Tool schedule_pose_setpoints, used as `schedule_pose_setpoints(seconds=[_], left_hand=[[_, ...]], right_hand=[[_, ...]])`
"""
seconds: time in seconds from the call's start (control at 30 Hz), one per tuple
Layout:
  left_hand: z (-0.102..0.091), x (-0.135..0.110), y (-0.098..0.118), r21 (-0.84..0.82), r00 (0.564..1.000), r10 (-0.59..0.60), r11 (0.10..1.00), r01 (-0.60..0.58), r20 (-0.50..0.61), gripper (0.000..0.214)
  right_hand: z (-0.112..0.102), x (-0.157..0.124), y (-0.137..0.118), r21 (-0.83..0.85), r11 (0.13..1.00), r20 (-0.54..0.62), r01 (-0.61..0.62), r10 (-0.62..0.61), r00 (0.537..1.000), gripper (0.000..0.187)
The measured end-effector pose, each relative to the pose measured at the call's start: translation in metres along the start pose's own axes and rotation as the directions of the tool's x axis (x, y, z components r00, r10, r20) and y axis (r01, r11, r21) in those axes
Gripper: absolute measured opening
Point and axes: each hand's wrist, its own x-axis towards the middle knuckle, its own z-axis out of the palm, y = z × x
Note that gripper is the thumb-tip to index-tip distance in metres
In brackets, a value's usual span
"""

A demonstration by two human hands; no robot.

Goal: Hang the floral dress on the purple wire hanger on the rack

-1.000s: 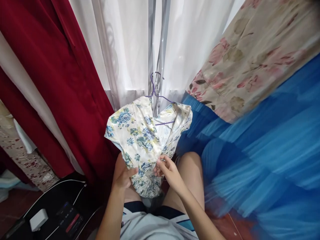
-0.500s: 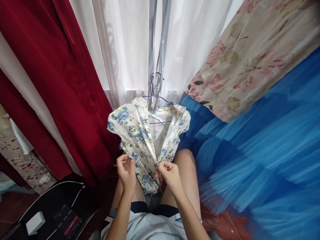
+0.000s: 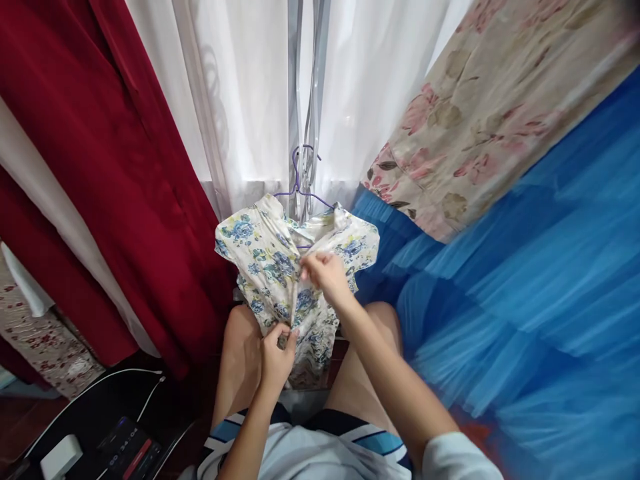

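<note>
Before the white curtain (image 3: pixel 250 100): floral garment (image 3: pixel 255 267) on a purple hanger (image 3: pixel 313 196), its lower end hanging between the knees (image 3: pixel 240 340)!
Left hand (image 3: pixel 279 352): low on the front seam (image 3: pixel 294 300), thumb and finger pinched together on it.
Right hand (image 3: pixel 325 273): up near the neckline (image 3: pixel 283 230), fingers curled closed on that same seam, tips blurred.

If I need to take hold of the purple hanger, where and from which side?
I'd pinch the purple hanger at its neck, just below the hook, probably from the left. The neck is bare there, while the floral garment covers much of the lower frame. The hook's tip curls right, and grey straps hang down across the hook, so the left looks clearer.
</note>
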Motion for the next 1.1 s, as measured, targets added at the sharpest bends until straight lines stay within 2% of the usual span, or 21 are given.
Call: schedule_pose_setpoints(seconds=[0.1, 0.2, 0.33, 0.43, 0.5, 0.53, 0.57, 0.63, 0.67, 0.77, 0.8, 0.87, 0.93, 1.0, 1.07, 1.1], left_hand=[[0.003, 0.001, 0.0, 0.029, 1.0, -0.008, 1.0, 0.008, -0.008, 0.028], [0.017, -0.001, -0.005, 0.032, 1.0, 0.008, 0.999, -0.009, 0.019, 0.028], [0.034, -0.007, -0.02, -0.001, 0.998, 0.012, 1.0, -0.012, 0.062, 0.029], [0.028, 0.003, -0.015, -0.022, 0.995, 0.042, 0.999, -0.04, 0.087, 0.023], [0.011, 0.027, 0.007, -0.052, 0.988, 0.138, 0.99, -0.135, 0.063, 0.017], [0.001, 0.045, 0.025, -0.063, 0.978, 0.208, 0.976, -0.208, 0.006, 0.02], [-0.011, 0.065, 0.045, -0.056, 0.958, 0.275, 0.958, -0.28, -0.087, 0.023], [-0.031, 0.109, 0.088, -0.021, 0.904, 0.397, 0.914, -0.405, -0.159, 0.033], [-0.039, 0.131, 0.109, -0.001, 0.869, 0.469, 0.88, -0.475, -0.155, 0.037], [-0.052, 0.178, 0.157, 0.187, 0.764, 0.644, 0.749, -0.636, 0.02, 0.026], [-0.053, 0.187, 0.168, 0.26, 0.733, 0.678, 0.698, -0.668, 0.062, 0.021], [-0.054, 0.194, 0.182, 0.369, 0.689, 0.721, 0.621, -0.691, 0.077, 0.018], [-0.057, 0.197, 0.187, 0.399, 0.67, 0.743, 0.612, -0.683, 0.007, 0.017], [-0.066, 0.205, 0.18, 0.364, 0.675, 0.726, 0.669, -0.648, -0.132, 0.018], [-0.083, 0.222, 0.161, 0.262, 0.695, 0.637, 0.771, -0.58, -0.334, 0.021], [-0.092, 0.233, 0.147, 0.181, 0.706, 0.555, 0.825, -0.536, -0.44, 0.023]], right_hand=[[0.005, 0.055, -0.041, 0.025, 0.993, -0.03, 0.113, -0.112, 0.993, 0.016], [0.013, 0.083, -0.067, 0.045, 0.976, -0.058, 0.215, -0.212, 0.976, 0.018], [0.015, 0.083, -0.071, 0.08, 0.963, -0.115, 0.256, -0.246, 0.962, 0.017], [0.011, 0.075, -0.068, 0.104, 0.961, -0.121, 0.257, -0.245, 0.962, 0.015], [0.009, 0.07, -0.068, 0.09, 0.961, -0.099, 0.26, -0.251, 0.963, 0.014], [0.008, 0.068, -0.069, 0.073, 0.963, -0.087, 0.258, -0.251, 0.964, 0.013], [0.007, 0.066, -0.07, 0.055, 0.966, -0.075, 0.253, -0.248, 0.966, 0.012], [0.006, 0.063, -0.071, 0.029, 0.969, -0.06, 0.245, -0.243, 0.968, 0.012], [0.006, 0.061, -0.072, 0.02, 0.969, -0.053, 0.245, -0.243, 0.968, 0.013], [0.006, 0.059, -0.071, -0.001, 0.962, -0.045, 0.271, -0.271, 0.961, 0.014], [0.007, 0.059, -0.07, -0.002, 0.959, -0.049, 0.284, -0.283, 0.958, 0.015], [0.011, 0.06, -0.064, -0.002, 0.95, -0.079, 0.313, -0.312, 0.947, 0.017], [0.016, 0.062, -0.055, -0.022, 0.942, -0.12, 0.334, -0.334, 0.935, 0.018], [0.019, 0.062, -0.043, -0.074, 0.942, -0.151, 0.329, -0.336, 0.93, 0.019], [0.018, 0.058, -0.033, -0.11, 0.946, -0.134, 0.306, -0.319, 0.938, 0.019], [0.017, 0.056, -0.028, -0.118, 0.948, -0.111, 0.294, -0.307, 0.945, 0.019]])
